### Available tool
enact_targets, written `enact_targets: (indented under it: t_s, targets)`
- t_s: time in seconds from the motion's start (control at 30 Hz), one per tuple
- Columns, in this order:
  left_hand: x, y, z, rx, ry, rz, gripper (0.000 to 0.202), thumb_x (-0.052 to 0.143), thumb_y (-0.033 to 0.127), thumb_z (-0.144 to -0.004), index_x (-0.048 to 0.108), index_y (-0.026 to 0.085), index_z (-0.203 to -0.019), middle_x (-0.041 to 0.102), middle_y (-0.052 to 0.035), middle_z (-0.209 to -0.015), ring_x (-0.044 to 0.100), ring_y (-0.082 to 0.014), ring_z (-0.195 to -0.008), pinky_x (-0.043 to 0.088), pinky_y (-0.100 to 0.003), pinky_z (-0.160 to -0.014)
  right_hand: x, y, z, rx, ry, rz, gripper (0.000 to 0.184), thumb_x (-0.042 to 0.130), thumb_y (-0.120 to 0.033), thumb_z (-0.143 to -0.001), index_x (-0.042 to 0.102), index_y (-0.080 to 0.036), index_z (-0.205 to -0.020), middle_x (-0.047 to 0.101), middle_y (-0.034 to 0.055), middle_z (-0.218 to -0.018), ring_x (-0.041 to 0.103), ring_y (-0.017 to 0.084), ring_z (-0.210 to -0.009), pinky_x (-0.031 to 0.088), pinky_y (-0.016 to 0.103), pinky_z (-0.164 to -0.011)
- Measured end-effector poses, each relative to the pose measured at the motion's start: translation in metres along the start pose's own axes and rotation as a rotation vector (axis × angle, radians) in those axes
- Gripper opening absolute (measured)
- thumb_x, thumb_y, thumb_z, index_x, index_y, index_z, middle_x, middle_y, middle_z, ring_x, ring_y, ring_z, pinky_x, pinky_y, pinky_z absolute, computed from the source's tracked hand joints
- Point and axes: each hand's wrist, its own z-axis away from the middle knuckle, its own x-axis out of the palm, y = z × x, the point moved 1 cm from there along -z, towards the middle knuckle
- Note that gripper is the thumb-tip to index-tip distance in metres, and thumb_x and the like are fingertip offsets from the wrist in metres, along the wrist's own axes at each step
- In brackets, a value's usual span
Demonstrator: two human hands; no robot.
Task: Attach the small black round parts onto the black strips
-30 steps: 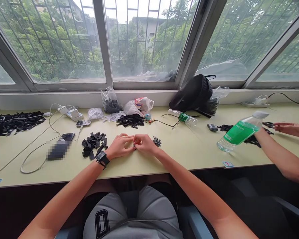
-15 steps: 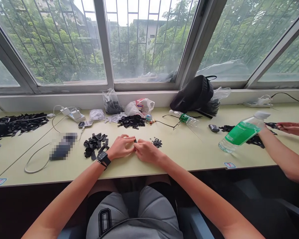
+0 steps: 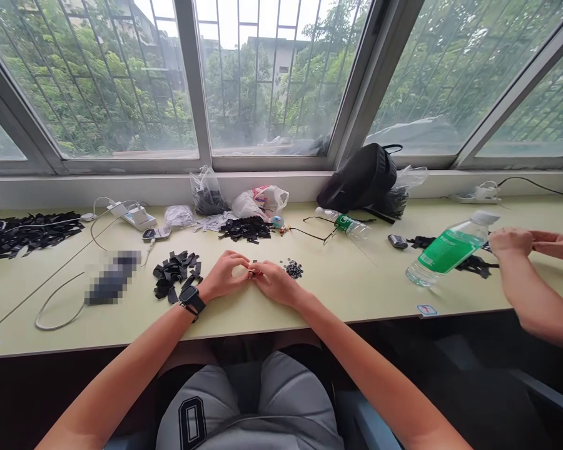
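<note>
My left hand (image 3: 223,276) and my right hand (image 3: 274,283) meet at the middle of the pale green table (image 3: 338,297), fingertips together. Between the fingertips is a small black piece (image 3: 252,272), mostly hidden, and its exact shape is hard to tell. A heap of black fabric strips (image 3: 173,274) lies just left of my left hand. Right of my right hand sits a small cluster of tiny dark parts (image 3: 293,269).
A co-worker's hands (image 3: 528,242) work at the right, behind a green-labelled water bottle (image 3: 448,252) lying on its side. Further back are a blurred-out device (image 3: 112,278), a white cable (image 3: 59,306), black strip piles (image 3: 246,229), plastic bags (image 3: 258,203), and a black bag (image 3: 359,178).
My fingertips have closed in together around the small black piece. The co-worker's hands have come together at the right, and the view has shifted slightly.
</note>
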Motion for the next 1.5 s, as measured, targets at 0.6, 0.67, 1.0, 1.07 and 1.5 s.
enact_targets:
  t_s: [0.6,0.67,1.0,1.07,1.5]
  targets:
    - [-0.003,0.015,-0.004,0.107,0.05,-0.012,0.03,0.075,0.04,-0.093,0.068,0.028,-0.12,0.074,-0.0053,-0.107,0.064,-0.025,-0.104,0.053,-0.044,-0.096,-0.017,0.008,-0.008,0.459,0.18,-0.798,0.048,0.084,-0.051,-0.08,0.066,-0.019,-0.111,0.079,0.0072,-0.087,0.076,0.022,-0.077,0.062,0.037,-0.076]
    - [-0.004,0.016,-0.004,0.137,0.054,-0.053,0.025,0.072,0.041,-0.096,0.071,0.028,-0.118,0.074,-0.0055,-0.107,0.063,-0.0245,-0.102,0.053,-0.043,-0.096,-0.017,0.008,-0.008,0.443,0.133,-0.813,0.045,0.082,-0.05,-0.083,0.067,-0.018,-0.112,0.079,0.0077,-0.089,0.077,0.023,-0.08,0.062,0.036,-0.076]
    - [-0.004,0.018,0.0,0.277,-0.042,-0.27,0.028,0.049,0.033,-0.109,0.073,0.033,-0.123,0.076,-0.0052,-0.11,0.064,-0.0224,-0.102,0.048,-0.043,-0.095,-0.017,0.0,-0.005,0.437,0.088,-0.649,0.032,0.065,-0.04,-0.094,0.068,-0.02,-0.119,0.076,0.0063,-0.093,0.071,0.017,-0.075,0.06,0.029,-0.066]
    - [-0.005,0.019,0.002,0.314,-0.037,-0.305,0.029,0.048,0.031,-0.109,0.072,0.034,-0.124,0.075,-0.0054,-0.106,0.065,-0.0221,-0.099,0.049,-0.042,-0.092,-0.017,0.0,-0.006,0.418,0.118,-0.597,0.034,0.059,-0.043,-0.097,0.068,-0.021,-0.122,0.074,0.0075,-0.104,0.069,0.015,-0.072,0.057,0.026,-0.061]
    - [-0.004,0.028,0.003,0.558,0.155,-0.389,0.036,0.061,0.011,-0.099,0.067,0.028,-0.13,0.079,-0.0042,-0.11,0.066,-0.0184,-0.086,0.052,-0.036,-0.078,-0.026,-0.002,-0.007,0.343,0.031,-0.764,0.033,0.069,-0.051,-0.093,0.073,-0.02,-0.104,0.067,0.0025,-0.085,0.059,0.013,-0.067,0.051,0.028,-0.066]
